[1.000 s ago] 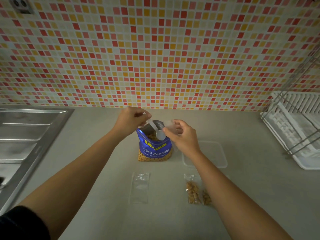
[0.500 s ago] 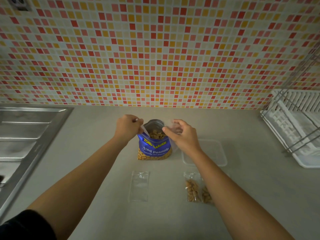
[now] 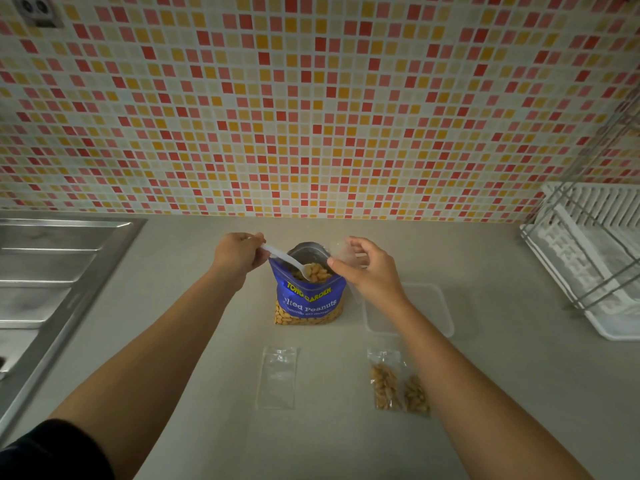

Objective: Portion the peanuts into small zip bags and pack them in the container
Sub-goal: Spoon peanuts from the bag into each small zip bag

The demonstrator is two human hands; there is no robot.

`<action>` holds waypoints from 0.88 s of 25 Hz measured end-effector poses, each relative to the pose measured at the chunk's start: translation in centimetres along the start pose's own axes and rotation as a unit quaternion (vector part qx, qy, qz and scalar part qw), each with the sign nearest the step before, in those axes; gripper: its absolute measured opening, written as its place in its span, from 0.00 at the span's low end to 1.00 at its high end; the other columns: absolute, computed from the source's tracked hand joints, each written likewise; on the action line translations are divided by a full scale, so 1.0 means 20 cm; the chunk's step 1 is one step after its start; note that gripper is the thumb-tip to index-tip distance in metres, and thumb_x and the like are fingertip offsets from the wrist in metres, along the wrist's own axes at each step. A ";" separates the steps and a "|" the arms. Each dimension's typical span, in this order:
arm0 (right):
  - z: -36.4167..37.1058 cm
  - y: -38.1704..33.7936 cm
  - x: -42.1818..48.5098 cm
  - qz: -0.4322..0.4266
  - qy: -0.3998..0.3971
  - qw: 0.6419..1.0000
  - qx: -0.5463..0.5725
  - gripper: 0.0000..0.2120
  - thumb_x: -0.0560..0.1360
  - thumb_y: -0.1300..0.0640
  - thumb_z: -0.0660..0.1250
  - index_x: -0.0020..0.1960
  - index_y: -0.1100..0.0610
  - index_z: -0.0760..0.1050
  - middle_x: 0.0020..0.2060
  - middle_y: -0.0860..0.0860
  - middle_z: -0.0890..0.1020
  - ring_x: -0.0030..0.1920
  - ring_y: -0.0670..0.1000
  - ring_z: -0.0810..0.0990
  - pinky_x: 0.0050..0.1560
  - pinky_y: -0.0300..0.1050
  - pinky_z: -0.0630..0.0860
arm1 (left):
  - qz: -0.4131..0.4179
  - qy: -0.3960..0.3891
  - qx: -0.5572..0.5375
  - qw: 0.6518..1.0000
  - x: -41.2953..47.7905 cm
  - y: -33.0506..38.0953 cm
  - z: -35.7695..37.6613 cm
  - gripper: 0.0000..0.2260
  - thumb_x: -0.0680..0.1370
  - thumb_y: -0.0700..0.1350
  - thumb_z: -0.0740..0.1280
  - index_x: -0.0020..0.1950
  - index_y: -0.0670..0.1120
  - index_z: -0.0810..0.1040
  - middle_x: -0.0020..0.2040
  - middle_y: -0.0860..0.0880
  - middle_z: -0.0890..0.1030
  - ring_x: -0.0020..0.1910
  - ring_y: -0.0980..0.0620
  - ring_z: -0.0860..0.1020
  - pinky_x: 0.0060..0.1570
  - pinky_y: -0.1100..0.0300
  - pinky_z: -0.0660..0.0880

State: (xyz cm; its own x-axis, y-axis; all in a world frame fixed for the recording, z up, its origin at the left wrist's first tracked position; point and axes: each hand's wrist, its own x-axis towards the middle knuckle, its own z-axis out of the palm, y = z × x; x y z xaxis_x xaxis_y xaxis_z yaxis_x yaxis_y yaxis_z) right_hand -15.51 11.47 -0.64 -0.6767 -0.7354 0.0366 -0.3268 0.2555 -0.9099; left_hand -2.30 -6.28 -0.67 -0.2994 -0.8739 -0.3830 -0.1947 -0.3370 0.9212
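Now left hand (image 3: pixel 235 256) grips one spoon (image 3: pixel 287 259), right hand (image 3: pixel 372 271) pinches one zip bag (image 3: pixel 344 252); three more bags lie flat.

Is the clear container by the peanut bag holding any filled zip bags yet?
No, the clear container looks bare inside; both filled zip bags lie on the counter.

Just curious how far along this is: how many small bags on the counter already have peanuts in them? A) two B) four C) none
A: two filled bags lie side by side under the right forearm, while the small bag to their left is empty.
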 end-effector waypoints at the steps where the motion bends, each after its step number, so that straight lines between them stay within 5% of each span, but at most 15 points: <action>1: 0.00 0.00 0.00 -0.013 -0.002 1.000 -0.015 0.26 0.67 0.49 0.74 0.63 0.52 0.72 0.53 0.45 0.77 0.51 0.44 0.76 0.43 0.30 0.71 | -0.003 0.006 -0.011 1.000 0.01 0.00 -0.01 0.09 0.78 0.42 0.63 0.49 0.37 0.77 0.38 0.44 0.75 0.37 0.52 0.76 0.43 0.61 0.77; 8: -0.01 0.00 0.04 -0.089 -0.036 0.977 -0.189 0.29 0.65 0.48 0.74 0.63 0.54 0.73 0.56 0.50 0.78 0.53 0.49 0.75 0.55 0.42 0.72 | 0.003 0.030 -0.026 0.999 0.05 0.08 -0.08 0.07 0.78 0.42 0.63 0.49 0.38 0.77 0.40 0.45 0.75 0.38 0.52 0.76 0.44 0.62 0.78; 17: 0.07 -0.04 0.03 -0.113 -0.030 0.974 -0.194 0.27 0.65 0.48 0.74 0.62 0.53 0.74 0.54 0.48 0.79 0.50 0.45 0.73 0.49 0.37 0.67 | 0.042 0.016 -0.055 0.997 -0.05 0.27 -0.08 0.05 0.78 0.41 0.63 0.51 0.40 0.75 0.41 0.47 0.76 0.38 0.54 0.76 0.36 0.65 0.76; 20: 0.14 -0.04 0.02 -0.103 0.010 0.988 -0.116 0.25 0.65 0.49 0.74 0.59 0.53 0.75 0.52 0.47 0.80 0.50 0.45 0.77 0.50 0.38 0.71 | 0.148 -0.019 0.029 0.988 -0.13 0.29 -0.06 0.09 0.78 0.43 0.63 0.50 0.37 0.78 0.38 0.46 0.77 0.37 0.51 0.77 0.41 0.62 0.77; 22: 0.19 -0.05 0.02 -0.081 0.044 0.995 -0.047 0.23 0.64 0.50 0.75 0.57 0.52 0.76 0.50 0.47 0.81 0.49 0.45 0.78 0.50 0.39 0.75 | 0.301 -0.051 0.125 0.944 -0.22 0.31 -0.05 0.09 0.79 0.45 0.62 0.47 0.40 0.78 0.35 0.48 0.78 0.34 0.55 0.78 0.40 0.64 0.78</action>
State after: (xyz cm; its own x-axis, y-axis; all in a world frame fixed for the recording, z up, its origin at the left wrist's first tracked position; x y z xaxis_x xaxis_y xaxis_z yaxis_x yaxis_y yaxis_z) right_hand -12.92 8.62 -1.26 -0.6640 -0.7146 0.2200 -0.4938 0.1982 -0.8467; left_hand -1.19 -4.94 6.86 -0.5115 -0.8382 0.1890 -0.1715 0.3151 0.9334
